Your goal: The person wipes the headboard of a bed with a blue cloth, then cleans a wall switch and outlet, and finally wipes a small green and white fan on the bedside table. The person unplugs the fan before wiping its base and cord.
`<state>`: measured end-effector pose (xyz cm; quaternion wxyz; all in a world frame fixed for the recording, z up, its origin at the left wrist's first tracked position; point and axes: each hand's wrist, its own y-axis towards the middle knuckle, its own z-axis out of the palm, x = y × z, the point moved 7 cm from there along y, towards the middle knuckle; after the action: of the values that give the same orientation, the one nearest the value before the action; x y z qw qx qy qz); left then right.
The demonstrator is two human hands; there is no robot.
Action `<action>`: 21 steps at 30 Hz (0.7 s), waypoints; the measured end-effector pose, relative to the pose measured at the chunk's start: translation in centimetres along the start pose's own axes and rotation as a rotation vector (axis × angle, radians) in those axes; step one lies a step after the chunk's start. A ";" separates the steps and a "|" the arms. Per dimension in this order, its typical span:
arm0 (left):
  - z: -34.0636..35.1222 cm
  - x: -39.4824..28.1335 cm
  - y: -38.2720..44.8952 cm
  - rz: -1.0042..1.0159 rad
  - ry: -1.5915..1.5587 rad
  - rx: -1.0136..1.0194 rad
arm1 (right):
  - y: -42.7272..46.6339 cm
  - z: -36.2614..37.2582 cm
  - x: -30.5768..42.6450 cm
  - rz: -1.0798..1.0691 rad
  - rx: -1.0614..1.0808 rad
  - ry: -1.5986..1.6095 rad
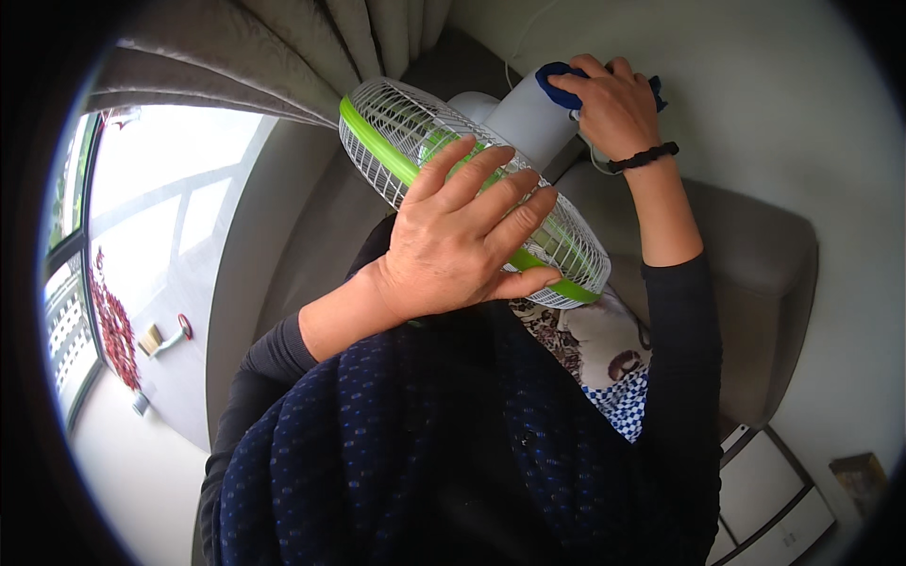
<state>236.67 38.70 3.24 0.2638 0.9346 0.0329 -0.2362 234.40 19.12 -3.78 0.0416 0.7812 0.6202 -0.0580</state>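
An electric fan (474,191) leans tilted before me. It has a white wire guard with a bright green rim (375,145), and green blades show through the wires. My left hand (471,226) lies over the guard with its fingers spread across the wires and its thumb along the green rim. On the far side is the fan's smooth white body (531,117). My right hand (612,106), with a dark braided band at the wrist, presses a bunched dark blue cloth (559,81) against the end of that body. The palm side of both hands is hidden.
Below the fan lie patterned fabrics, one a blue and white checked cloth (621,403). A grey sofa (750,283) stands at right, beside a white cabinet (771,488). Curtains (269,49) hang at upper left, above a windowsill holding a brush (152,342). A thin cord (520,49) runs near the wall.
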 end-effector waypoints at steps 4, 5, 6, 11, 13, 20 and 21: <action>0.4 -0.2 0.1 0.012 -0.007 0.028 | -0.6 0.0 3.8 -0.179 0.052 -0.102; 0.5 -0.3 0.1 0.016 -0.002 0.042 | -1.3 0.0 5.0 -0.221 0.061 -0.102; 0.4 -0.4 0.0 0.005 0.000 0.029 | -1.9 -0.3 5.9 -0.254 0.050 -0.045; 0.1 -0.5 -0.4 -0.007 0.018 0.025 | -5.3 -0.7 5.7 -0.231 -0.016 0.080; 0.0 -0.2 -0.4 -0.022 0.026 0.038 | -7.5 0.0 4.4 -0.196 -0.018 0.159; -0.2 0.3 -0.2 -0.018 0.057 0.031 | -14.0 3.2 -0.2 0.167 0.172 0.335; -0.2 0.0 -0.1 0.000 0.048 0.033 | -13.7 2.9 -0.7 0.280 0.151 0.419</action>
<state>236.71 38.89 3.29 0.2474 0.9442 0.0355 -0.2143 220.79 21.16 -6.45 -0.1387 0.8553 0.4950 0.0652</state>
